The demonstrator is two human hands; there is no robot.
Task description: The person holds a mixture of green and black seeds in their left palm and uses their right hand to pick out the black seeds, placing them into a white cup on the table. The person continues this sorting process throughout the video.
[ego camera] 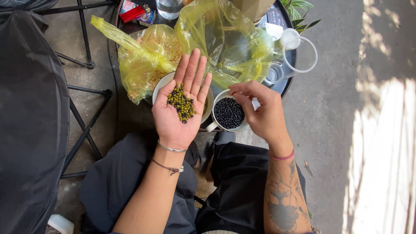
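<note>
Two hands were in view over a small round dark table (284, 84). Left hand (182, 108) lay flat, palm up, fingers spread, gripping nothing; a loose pile of green beans (181, 103) with a few black ones mixed in sat on the palm. Right hand (260, 110) hovered over the white mug (227, 113), thumb and forefinger pinched together above the black beans (228, 112) filling it; whether a bean sat in that pinch could not be told.

Under the left hand, a white bowl (160, 86) showed only at its rim. Behind both, yellow plastic bags (216, 43) were bunched up, one holding pale beans. A clear plastic cup (301, 54) and smaller clear cups stood right of the bags, close to the table edge. A glass of water (168, 8) and a red lighter (132, 14) sat at the far side.

Risk, as judged: the pile was unguarded on an open palm, so any tilt could roll beans off onto the lap or concrete floor (338, 130). Mug looked brimful and sat at the near edge; a knock from the right hand could spill it.

Room: table crowded, little bare top. Open floor lay right; a black folding chair (30, 108) hemmed the left.
</note>
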